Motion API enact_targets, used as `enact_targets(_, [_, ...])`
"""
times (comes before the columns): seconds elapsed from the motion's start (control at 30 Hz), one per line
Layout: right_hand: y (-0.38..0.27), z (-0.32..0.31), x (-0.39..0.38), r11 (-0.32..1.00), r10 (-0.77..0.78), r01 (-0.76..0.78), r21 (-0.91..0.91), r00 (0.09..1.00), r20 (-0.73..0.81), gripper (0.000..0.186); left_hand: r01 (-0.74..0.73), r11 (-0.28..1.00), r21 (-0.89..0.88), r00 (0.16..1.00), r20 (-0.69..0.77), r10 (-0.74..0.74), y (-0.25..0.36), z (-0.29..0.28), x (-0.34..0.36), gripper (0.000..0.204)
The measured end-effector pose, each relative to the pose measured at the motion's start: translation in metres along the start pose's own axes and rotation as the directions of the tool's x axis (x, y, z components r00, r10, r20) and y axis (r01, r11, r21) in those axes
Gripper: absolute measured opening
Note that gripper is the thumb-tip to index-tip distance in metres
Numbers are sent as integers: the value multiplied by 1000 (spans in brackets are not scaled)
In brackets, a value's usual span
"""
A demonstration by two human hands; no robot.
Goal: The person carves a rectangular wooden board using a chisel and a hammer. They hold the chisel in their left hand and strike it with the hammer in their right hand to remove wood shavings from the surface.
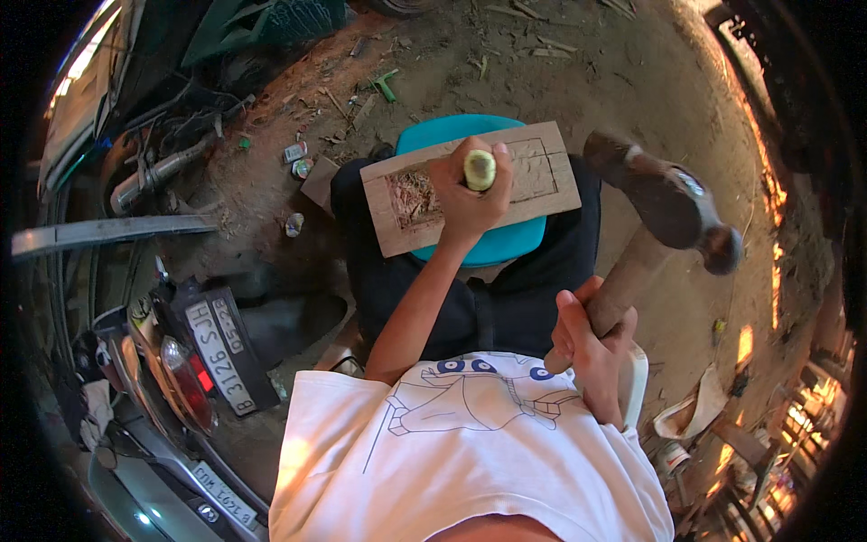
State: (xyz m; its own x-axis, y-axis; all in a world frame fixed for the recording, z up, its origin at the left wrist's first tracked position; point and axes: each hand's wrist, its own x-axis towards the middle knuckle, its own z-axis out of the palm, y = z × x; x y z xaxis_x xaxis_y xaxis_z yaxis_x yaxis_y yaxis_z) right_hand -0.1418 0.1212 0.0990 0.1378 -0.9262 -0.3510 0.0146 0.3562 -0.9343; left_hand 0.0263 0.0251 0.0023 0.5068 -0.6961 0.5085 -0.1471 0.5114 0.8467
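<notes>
A wooden board point(547, 197) lies tilted across a teal plastic stool point(461, 127) between my legs, with a pencilled outline and a rough, chipped recess at its left. My left hand point(469, 194) is closed round the pale, upright handle point(480, 170) of a tool held over the board's middle; its lower end is hidden under the hand. My right hand point(589, 339) grips the wooden shaft of a large hammer point(659, 208) at right, its dark metal head raised to the right of the board and nearer the camera.
Motorbikes point(194, 379) with number plates crowd the left, beside a long metal bar point(108, 233). The dirt floor holds crushed cans point(295, 153), a wooden block point(318, 185), a green plastic piece point(385, 87) and wood scraps. A pale curved scrap point(691, 406) lies at lower right.
</notes>
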Motion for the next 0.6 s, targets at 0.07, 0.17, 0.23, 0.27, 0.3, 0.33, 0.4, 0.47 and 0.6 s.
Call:
enact_targets(0.07, [-16, 11, -12, 998, -54, 54, -41, 998, -6, 21, -20, 999, -29, 1000, -5, 20, -8, 3, -5, 29])
enact_targets(0.17, [-32, 14, -24, 987, -21, 20, -160, 1000, -5, 22, -55, 998, -24, 998, -12, 54, -11, 1, -6, 26])
enact_targets(0.23, [-32, 19, -26, 971, -33, 13, -240, 996, -77, 23, -26, 997, -70, 999, -33, 24, -5, 7, -7, 26])
enact_targets(0.27, [-27, 17, -21, 943, -71, 54, -330, 997, -40, 21, -15, 996, -87, 999, -44, 12, -2, 8, -5, 26])
enact_targets(0.3, [-17, 15, -16, 905, -106, 91, -417, 994, -13, 20, -5, 996, -94, 1000, -31, 2, -2, 8, -5, 25])
enact_targets(0.33, [-11, 13, -13, 859, -131, 123, -496, 991, 18, 19, 10, 995, -96, 1000, -17, -12, -3, 7, -6, 24])
enact_targets(0.4, [-13, 9, -10, 750, -162, 160, -642, 985, 56, 17, 8, 995, -97, 999, -33, -11, -4, 5, -4, 23])
enact_targets(0.47, [-20, 15, -12, 755, -187, 157, -637, 982, 20, 17, -17, 995, -101, 999, -46, 12, -4, -1, -4, 22])
enact_targets(0.6, [-26, 15, -22, 912, -231, 186, -367, 969, -84, 21, -5, 996, -94, 996, -86, -3, -4, 5, -9, 22])
